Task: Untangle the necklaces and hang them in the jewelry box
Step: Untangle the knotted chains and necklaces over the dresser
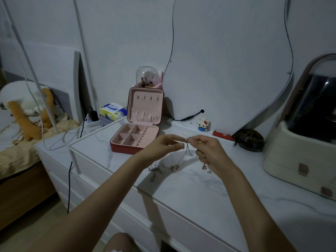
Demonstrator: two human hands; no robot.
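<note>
Two hands meet just right of the frame's centre, above the white marbled bench [209, 188]. The right hand [207, 151] pinches the thin silvery necklaces [183, 157] at their top, fingers curled on the chains; the left hand [163, 146] has its thumb and fingers closing toward the same point, though whether it actually grips a chain cannot be told. The strands hang down in tangled loops, with small gold beads and a gold pendant low on them, and a silvery clump lies on the bench below the left wrist. The jewelry box [138, 128] stands open up and left of the hands, red outside, pink inside, with empty hooks in its raised lid. The bench's front edge runs diagonally below the forearms, with bare surface toward the lower right. A tissue pack [112, 110] left of the box carries print too small to read.
</note>
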